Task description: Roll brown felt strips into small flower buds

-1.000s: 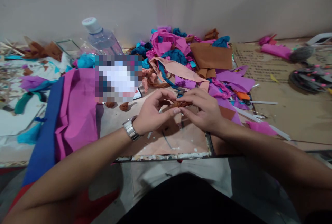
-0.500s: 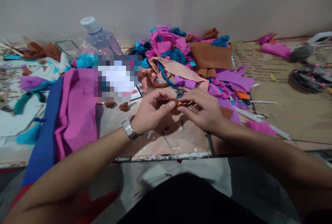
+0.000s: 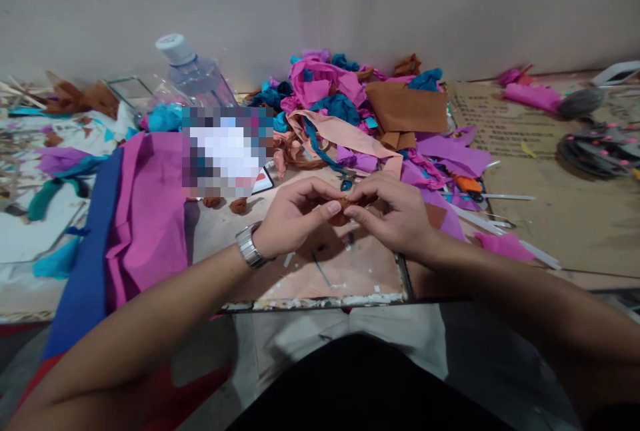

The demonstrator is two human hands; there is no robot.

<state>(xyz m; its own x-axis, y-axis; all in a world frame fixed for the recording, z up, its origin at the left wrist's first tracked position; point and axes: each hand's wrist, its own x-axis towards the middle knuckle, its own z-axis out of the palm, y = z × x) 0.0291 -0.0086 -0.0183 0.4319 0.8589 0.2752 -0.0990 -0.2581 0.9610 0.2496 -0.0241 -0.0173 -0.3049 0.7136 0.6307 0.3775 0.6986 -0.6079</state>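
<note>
My left hand, with a metal watch on its wrist, and my right hand meet above a peach-coloured board at the table's near edge. Both pinch a small crumpled piece of brown paper between thumbs and fingertips. Most of the brown piece is hidden by my fingers. Two little brown paper balls lie on the board to the left of my left hand.
A heap of pink, blue, purple and brown paper scraps lies behind my hands. Folded magenta and blue sheets hang over the left edge. A plastic bottle stands at the back left. Scissors and thin sticks lie nearby.
The brown strip stretched between my hands has been gathered into a tighter, smaller wad. My fingertips have come closer together. Nothing else has moved.
</note>
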